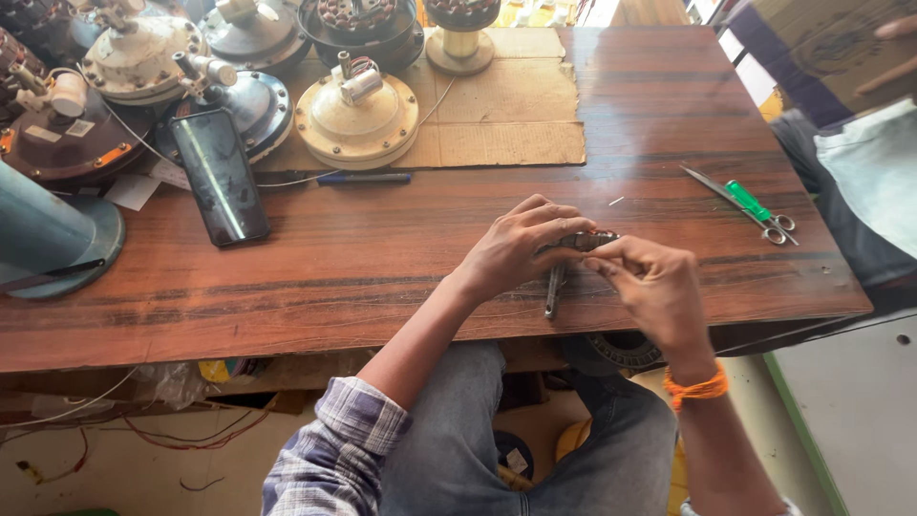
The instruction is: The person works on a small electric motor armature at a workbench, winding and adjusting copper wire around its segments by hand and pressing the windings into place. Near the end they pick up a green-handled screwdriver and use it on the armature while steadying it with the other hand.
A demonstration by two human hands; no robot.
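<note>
Head view, left to right: I see a grey-blue drum [43,229] at the table's [382,258] left edge; behind it round metal fan motors [355,119], at least five that I can count, cream or dark, domed with short shafts; one black phone [221,177] leans glossy against them; one blue pen [363,178] lies by a flat sheet of cardboard [506,115]; the tabletop is polished, striped brown wood. My left hand [521,247] reaches in with the wrist bent, fingers curled and pressed together over pliers [564,263], whose metal handles hang toward the near edge; my right hand [654,287], an orange thread at the wrist, meets it, thumb and forefinger pinching a small part at the pliers' head; I cannot tell what it is; one pair of green-handled scissors [750,205] lies well apart to the right.
</note>
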